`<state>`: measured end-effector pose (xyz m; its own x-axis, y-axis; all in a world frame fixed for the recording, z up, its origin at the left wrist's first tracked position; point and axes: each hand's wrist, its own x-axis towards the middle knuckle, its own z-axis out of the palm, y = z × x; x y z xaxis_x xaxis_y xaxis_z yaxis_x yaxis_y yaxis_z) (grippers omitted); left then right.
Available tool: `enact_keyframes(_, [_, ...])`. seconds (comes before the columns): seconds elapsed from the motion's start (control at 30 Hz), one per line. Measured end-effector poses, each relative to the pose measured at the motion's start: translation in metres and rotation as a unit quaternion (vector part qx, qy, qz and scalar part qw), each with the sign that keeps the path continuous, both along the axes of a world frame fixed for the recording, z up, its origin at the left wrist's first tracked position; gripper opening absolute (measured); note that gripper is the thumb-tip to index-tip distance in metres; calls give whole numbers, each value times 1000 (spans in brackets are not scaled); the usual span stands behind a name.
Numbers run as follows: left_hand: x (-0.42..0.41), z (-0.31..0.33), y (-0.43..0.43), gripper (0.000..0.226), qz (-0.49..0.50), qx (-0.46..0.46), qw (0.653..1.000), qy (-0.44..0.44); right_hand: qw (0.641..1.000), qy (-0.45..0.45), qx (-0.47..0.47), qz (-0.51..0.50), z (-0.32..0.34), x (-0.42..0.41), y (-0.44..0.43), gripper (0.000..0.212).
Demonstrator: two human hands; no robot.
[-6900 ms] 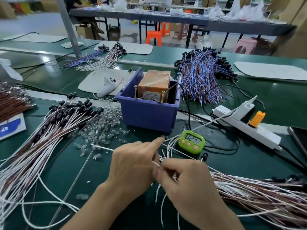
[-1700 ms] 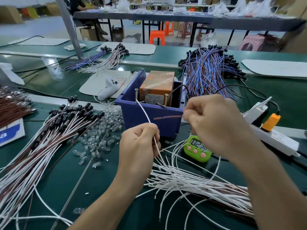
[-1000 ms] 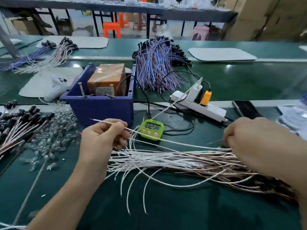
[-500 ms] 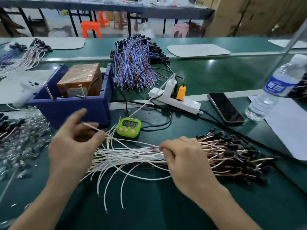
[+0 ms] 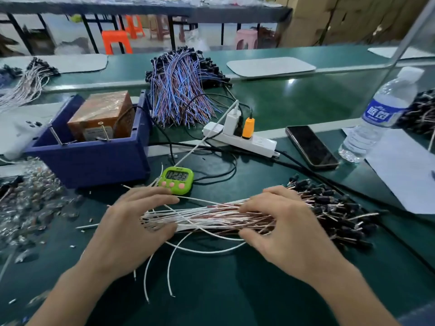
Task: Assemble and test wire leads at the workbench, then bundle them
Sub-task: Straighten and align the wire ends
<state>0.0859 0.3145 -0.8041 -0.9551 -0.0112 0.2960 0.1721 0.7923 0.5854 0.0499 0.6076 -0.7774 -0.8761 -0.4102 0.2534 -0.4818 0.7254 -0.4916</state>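
Note:
A bundle of white and brown wire leads (image 5: 211, 216) lies across the green bench, its black-capped ends (image 5: 341, 215) fanning out to the right. My left hand (image 5: 131, 229) cups the bundle's left end, fingers over the top and thumb beneath. My right hand (image 5: 282, 229) grips the bundle near its middle, fingers curled over the wires and thumb below. A few loose white leads (image 5: 169, 274) trail toward me from the bundle. The blue box (image 5: 94, 161) with the brown tester block (image 5: 101, 118) and upright pins stands behind my left hand.
A green timer (image 5: 177, 178) sits just behind the bundle. Behind it lie a white power strip (image 5: 247, 142), black cables, a phone (image 5: 310, 147), a water bottle (image 5: 376, 114) and white paper (image 5: 404, 175). Clear bulbs (image 5: 28, 203) are heaped at left; blue-purple leads (image 5: 181, 95) lie behind.
My left hand has dropped the single white lead and closed around the bundle's left end. My right hand has slid right and spread over the wires, drawing them tighter together.

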Motion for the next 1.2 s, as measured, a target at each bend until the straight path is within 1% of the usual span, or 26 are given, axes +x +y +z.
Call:
enact_keyframes(0.17, [-1,-2,-5,47,4,-4,1000,-12,993,-27,49,-101,15,0,47,42])
enact_keyframes(0.23, [0,-2,-5,47,11,-3,1000,-7,989,-33,74,-126,18,-3,61,42])
enact_keyframes(0.3, [0,-2,-5,47,14,1,1000,-5,985,-42,75,-150,17,-6,70,43])
enact_keyframes(0.37, [0,-3,-6,46,15,-1,1000,-7,983,-33,55,-170,16,-9,75,43])
enact_keyframes(0.47, [-1,-3,-8,46,23,1,1000,-5,979,5,34,-202,18,-12,84,41])
enact_keyframes(0.57, [-1,-3,-9,47,34,6,999,-2,962,9,83,-259,23,-18,91,38])
enact_keyframes(0.6, [-1,-3,-9,48,31,6,999,-3,960,14,99,-263,23,-19,90,37])
enact_keyframes(0.63, [-1,-2,-9,50,24,2,1000,-10,965,25,95,-245,23,-18,87,39])
enact_keyframes(0.67, [-1,-1,-9,53,12,-7,1000,-23,975,30,73,-206,22,-16,81,44])
enact_keyframes(0.73, [-2,1,-9,65,-19,-42,997,-63,995,-4,26,-94,18,-7,60,63])
enact_keyframes(0.77, [-2,2,-9,70,-30,-61,994,-85,998,-30,27,-45,14,-3,48,75])
enact_keyframes(0.8, [-2,3,-8,73,-35,-75,991,-104,998,-45,48,-7,8,-1,36,86])
enact_keyframes(0.83, [-2,4,-8,74,-35,-81,989,-116,996,-51,75,22,0,-2,25,92])
enact_keyframes(0.87, [-2,4,-8,72,-33,-80,989,-118,993,-52,94,42,-7,-5,16,94])
enact_keyframes(0.93, [-2,4,-8,66,-32,-72,992,-101,990,-60,115,52,-15,-13,2,87])
enact_keyframes(1.03, [-2,2,-10,48,-35,-61,994,-81,990,-33,129,43,-18,-25,-4,62])
enact_keyframes(1.1, [-2,-1,-11,40,-33,-53,995,-72,993,-28,114,32,-17,-30,-3,43])
enact_keyframes(1.2, [-3,-2,-13,34,-26,-41,997,-56,995,-28,98,22,-16,-32,-4,29])
